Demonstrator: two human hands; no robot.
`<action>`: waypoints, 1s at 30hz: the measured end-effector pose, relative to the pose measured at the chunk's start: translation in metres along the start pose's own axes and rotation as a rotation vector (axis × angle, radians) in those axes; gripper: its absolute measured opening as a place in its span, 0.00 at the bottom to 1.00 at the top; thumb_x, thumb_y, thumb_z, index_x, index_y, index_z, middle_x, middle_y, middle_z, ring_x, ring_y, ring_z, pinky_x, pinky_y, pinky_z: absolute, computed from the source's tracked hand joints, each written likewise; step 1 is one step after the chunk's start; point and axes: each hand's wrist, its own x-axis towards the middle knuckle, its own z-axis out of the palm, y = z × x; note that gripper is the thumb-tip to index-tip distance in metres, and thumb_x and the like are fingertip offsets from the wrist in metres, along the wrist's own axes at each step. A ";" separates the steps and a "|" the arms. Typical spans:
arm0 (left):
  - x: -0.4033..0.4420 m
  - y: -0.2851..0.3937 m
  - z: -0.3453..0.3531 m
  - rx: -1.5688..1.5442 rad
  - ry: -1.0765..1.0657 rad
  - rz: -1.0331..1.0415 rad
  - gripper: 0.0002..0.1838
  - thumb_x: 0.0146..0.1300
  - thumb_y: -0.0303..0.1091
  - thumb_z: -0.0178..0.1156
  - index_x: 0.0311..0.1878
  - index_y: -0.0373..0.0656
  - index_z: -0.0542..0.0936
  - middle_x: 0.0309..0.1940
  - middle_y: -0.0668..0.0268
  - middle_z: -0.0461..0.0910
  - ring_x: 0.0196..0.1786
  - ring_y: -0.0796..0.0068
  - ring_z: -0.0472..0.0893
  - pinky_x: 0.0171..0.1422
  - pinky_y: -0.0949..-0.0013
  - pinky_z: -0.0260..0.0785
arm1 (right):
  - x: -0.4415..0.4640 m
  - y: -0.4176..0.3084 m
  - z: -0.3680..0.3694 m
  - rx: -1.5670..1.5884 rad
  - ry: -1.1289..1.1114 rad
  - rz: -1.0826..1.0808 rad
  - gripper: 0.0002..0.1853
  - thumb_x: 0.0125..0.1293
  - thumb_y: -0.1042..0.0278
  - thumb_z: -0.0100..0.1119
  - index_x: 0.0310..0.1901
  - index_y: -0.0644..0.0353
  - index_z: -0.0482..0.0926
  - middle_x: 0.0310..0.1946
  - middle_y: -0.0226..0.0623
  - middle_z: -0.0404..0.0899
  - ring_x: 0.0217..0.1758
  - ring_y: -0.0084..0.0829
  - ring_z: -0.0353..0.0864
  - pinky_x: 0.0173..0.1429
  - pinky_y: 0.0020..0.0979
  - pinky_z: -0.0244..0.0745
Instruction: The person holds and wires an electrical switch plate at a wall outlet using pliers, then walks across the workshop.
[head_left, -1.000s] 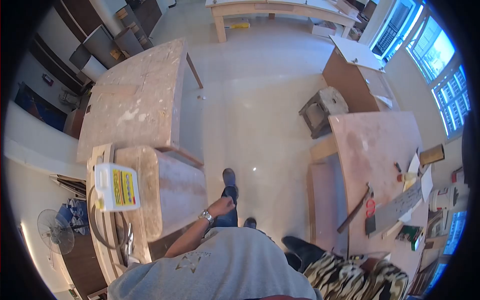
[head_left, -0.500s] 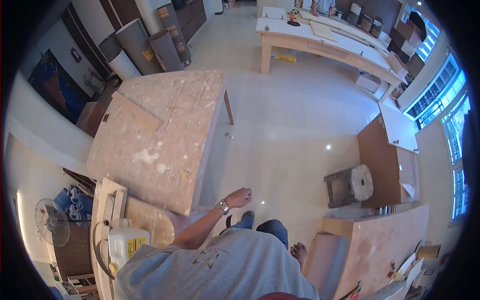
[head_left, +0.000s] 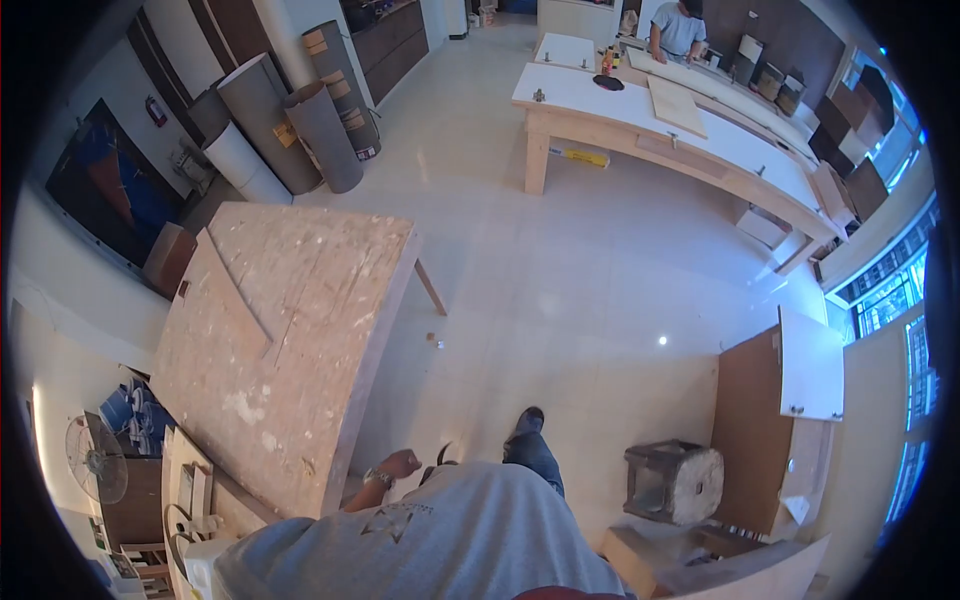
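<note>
My left hand [head_left: 400, 463], with a metal watch [head_left: 380, 478] at its wrist, hangs low beside the front corner of the worn wooden table [head_left: 290, 330]. Its fingers are loosely curled together, and I see nothing in them. A dark curved strap [head_left: 443, 454] sticks up just right of this hand, near my waist. My right hand is out of sight. One dark shoe [head_left: 531, 415] shows on the floor ahead of my body.
A stained stool [head_left: 690, 482] stands at the right beside a brown cabinet [head_left: 745, 430]. Ahead is a long white-topped workbench [head_left: 610, 100], with another person [head_left: 680, 35] behind it. Large tubes [head_left: 325, 140] lean at the back left. A fan [head_left: 95, 458] is at the lower left.
The view has moved forward, bringing the far workbench and the other person closer. My left hand has dropped back toward my body. My right hand has gone out of view.
</note>
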 end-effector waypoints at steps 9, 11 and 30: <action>0.116 0.138 -0.123 -0.294 0.431 0.090 0.16 0.73 0.44 0.68 0.44 0.38 0.86 0.41 0.54 0.89 0.42 0.58 0.88 0.50 0.55 0.81 | 0.294 -0.135 -0.237 1.143 0.011 0.276 0.12 0.75 0.68 0.63 0.54 0.65 0.80 0.36 0.41 0.81 0.29 0.37 0.86 0.25 0.32 0.76; 0.156 0.173 -0.163 -0.355 0.509 0.089 0.15 0.74 0.42 0.67 0.48 0.37 0.86 0.44 0.54 0.90 0.44 0.59 0.88 0.52 0.56 0.82 | 0.363 -0.199 -0.303 1.021 0.085 0.178 0.13 0.76 0.66 0.62 0.55 0.64 0.79 0.39 0.40 0.81 0.30 0.34 0.86 0.25 0.31 0.74; 0.478 0.293 -0.714 -0.182 0.950 0.379 0.14 0.73 0.24 0.64 0.60 0.39 0.80 0.48 0.52 0.84 0.42 0.58 0.86 0.46 0.57 0.79 | 0.645 -0.574 -0.309 0.105 0.023 -0.262 0.12 0.72 0.59 0.65 0.44 0.59 0.90 0.40 0.44 0.92 0.42 0.42 0.92 0.44 0.43 0.85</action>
